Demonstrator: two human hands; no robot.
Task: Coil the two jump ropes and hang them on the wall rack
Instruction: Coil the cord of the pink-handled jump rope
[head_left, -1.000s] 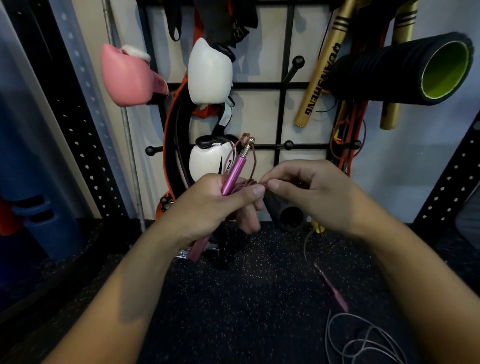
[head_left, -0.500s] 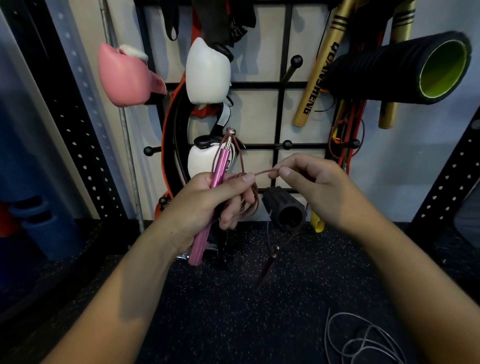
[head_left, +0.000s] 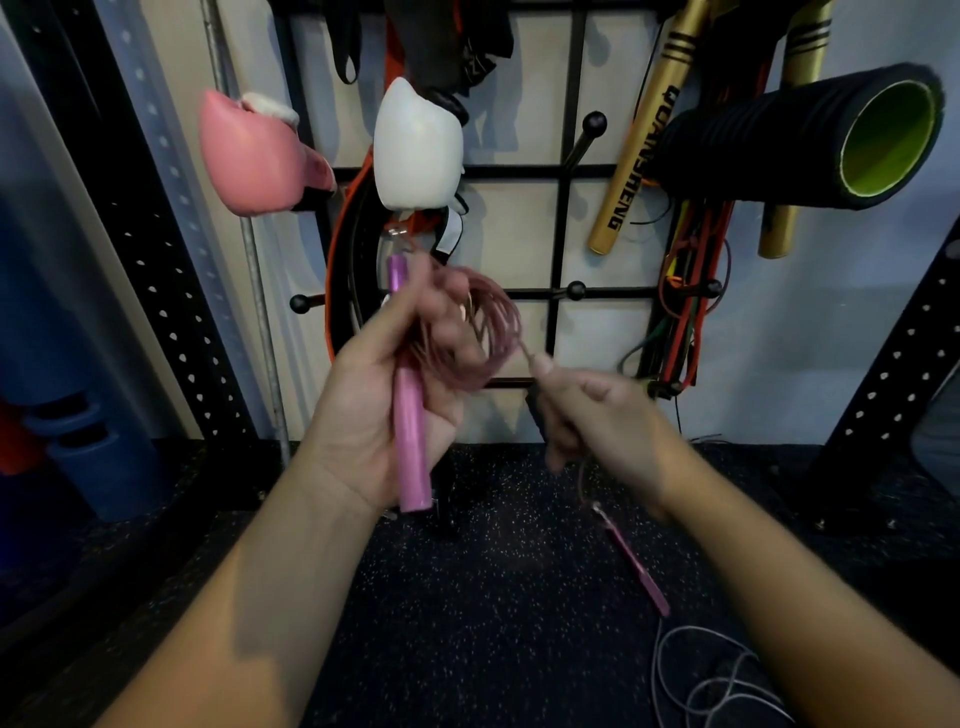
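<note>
My left hand (head_left: 379, 415) grips a pink jump rope handle (head_left: 408, 395) upright, with several loops of the thin pink cord (head_left: 483, 338) gathered around its blurred fingers. My right hand (head_left: 597, 410) pinches the same cord just right of the coil. Below that hand the cord drops to the second pink handle (head_left: 636, 566), which hangs slanted above the floor. A grey jump rope (head_left: 722, 680) lies in loose loops on the floor at the lower right. The black wall rack (head_left: 558, 234) with ball-tipped pegs (head_left: 575, 290) is straight ahead.
On the rack hang a pink boxing glove (head_left: 249, 156), a white glove (head_left: 415, 145), gold sticks (head_left: 634, 150), a black foam roller (head_left: 810, 135) and coloured bands (head_left: 685, 306). Perforated black uprights (head_left: 156, 228) flank both sides. Blue dumbbells (head_left: 93, 452) sit at the left on the speckled floor (head_left: 493, 597).
My left hand tilted the handle upright and more cord is now looped around its fingers. My right hand moved down and right along the cord, and the loose handle swung to the right.
</note>
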